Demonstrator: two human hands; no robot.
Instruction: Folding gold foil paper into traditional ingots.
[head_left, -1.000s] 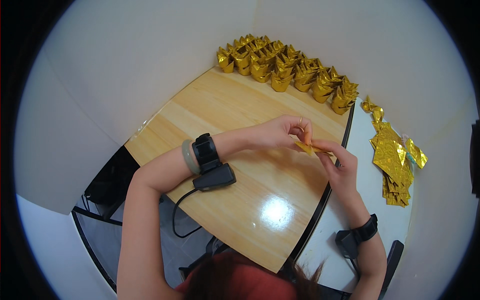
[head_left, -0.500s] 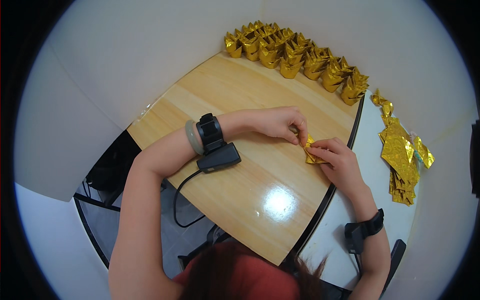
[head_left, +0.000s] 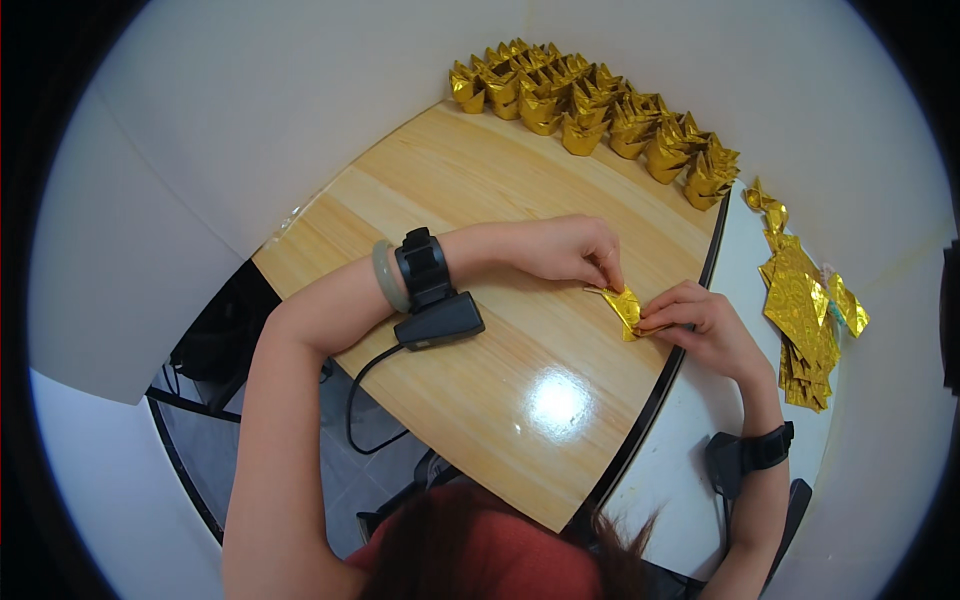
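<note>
A small piece of folded gold foil paper (head_left: 624, 312) is held between my two hands, just above the right part of the wood-grain table. With fingertips pinched together, my left hand (head_left: 575, 250) grips its upper left end. My right hand (head_left: 700, 322) pinches the lower right end between thumb and fingers, close to the table's dark edge. Part of the paper is covered by the fingertips, so its exact folds cannot be made out.
Rows of finished gold paper ingot shapes (head_left: 585, 105) line the table's far edge by the wall. On a white surface (head_left: 680, 470) to the right lies a pile of flat gold paper pieces (head_left: 797, 290). A black cable (head_left: 350, 410) hangs from the device on my left wrist (head_left: 440, 318).
My right hand has shifted right and slightly down, away from the left fingertips. More of the gold paper now shows between the hands. The left hand has moved slightly right.
</note>
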